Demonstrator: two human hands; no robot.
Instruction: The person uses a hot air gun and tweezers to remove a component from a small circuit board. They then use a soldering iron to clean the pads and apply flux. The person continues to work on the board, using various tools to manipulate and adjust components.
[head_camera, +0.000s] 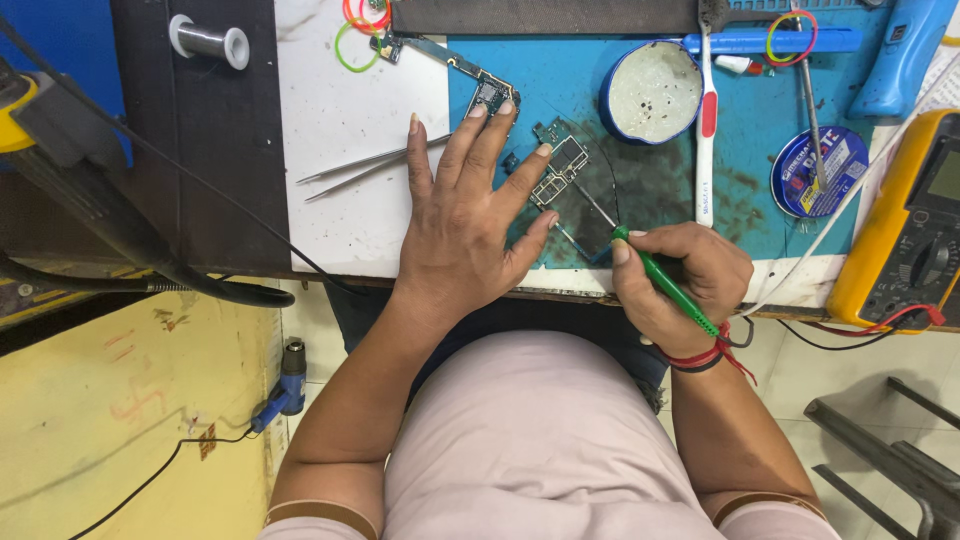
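Observation:
My left hand (468, 215) lies flat on the blue work mat (560, 80), fingers spread, its fingertips pressing on a small circuit board (562, 165) and reaching a longer board (480, 85) above it. My right hand (680, 275) grips a green-handled tool (665, 285) like a pen; its thin metal tip (592, 205) rests on the small circuit board.
Metal tweezers (365, 168) lie on the white surface left of my hand. A round blue-rimmed dish (652, 92), a red-and-white toothbrush (706, 120), a round blue spool (820, 172) and a yellow multimeter (905, 225) sit to the right. A solder spool (208, 42) stands top left.

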